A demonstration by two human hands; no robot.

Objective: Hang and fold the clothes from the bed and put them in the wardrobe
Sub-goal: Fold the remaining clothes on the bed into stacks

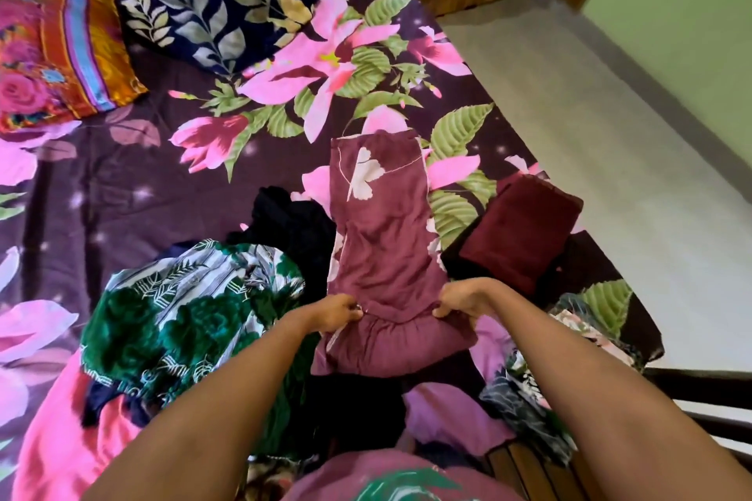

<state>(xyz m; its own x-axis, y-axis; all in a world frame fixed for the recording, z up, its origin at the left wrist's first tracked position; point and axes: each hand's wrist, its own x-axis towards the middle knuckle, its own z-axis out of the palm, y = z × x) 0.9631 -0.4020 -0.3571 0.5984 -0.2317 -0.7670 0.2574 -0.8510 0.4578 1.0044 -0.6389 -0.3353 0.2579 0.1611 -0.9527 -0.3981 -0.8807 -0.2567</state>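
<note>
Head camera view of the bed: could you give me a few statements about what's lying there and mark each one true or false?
1. The left grip and right grip, both bare hands, hold the plum garment with a white leaf print. True.
2. The folded maroon cloth lies left of that garment. False: it lies to its right.
3. The green and white patterned garment is neatly folded. False: it lies crumpled.
4. The navy pillow with pale leaves sits beside the orange striped pillow. True.
</note>
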